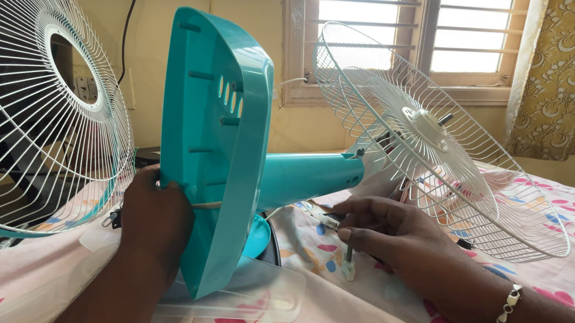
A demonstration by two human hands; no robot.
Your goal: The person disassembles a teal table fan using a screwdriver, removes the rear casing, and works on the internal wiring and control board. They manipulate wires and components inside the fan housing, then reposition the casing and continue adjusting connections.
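I am steadying the teal fan base on edge with my left hand gripping its rim, its stem running rightward toward the rear wire guard, while my right hand, nearer the stem, is pinching a white plug over the bed.
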